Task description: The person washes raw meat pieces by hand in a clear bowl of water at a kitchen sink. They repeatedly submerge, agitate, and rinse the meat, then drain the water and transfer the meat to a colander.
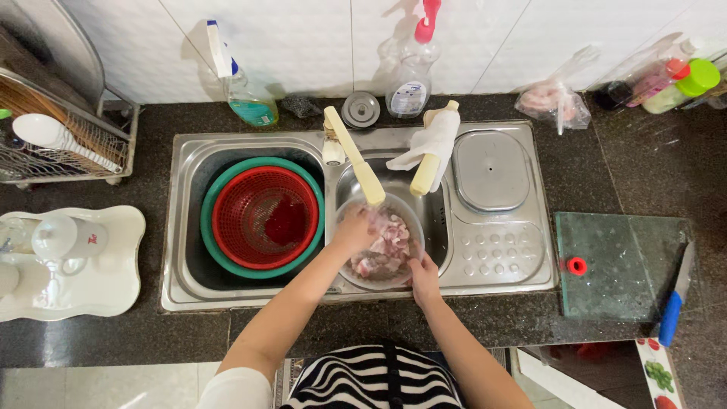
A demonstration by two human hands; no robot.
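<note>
Left hand (354, 229) plunged into raw meat (386, 246); right hand (424, 279) clamps the clear bowl (409, 212) rim.

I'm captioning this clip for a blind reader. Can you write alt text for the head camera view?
Seen from above, a person's left hand reaches into a clear bowl of raw meat pieces under a tap in a steel sink, while the right hand grips the bowl's rim. A red colander in a green basin fills the left sink compartment.

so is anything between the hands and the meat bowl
Nothing visible: the left hand is in the clear bowl on the meat, and the right hand is at its rim.
</note>
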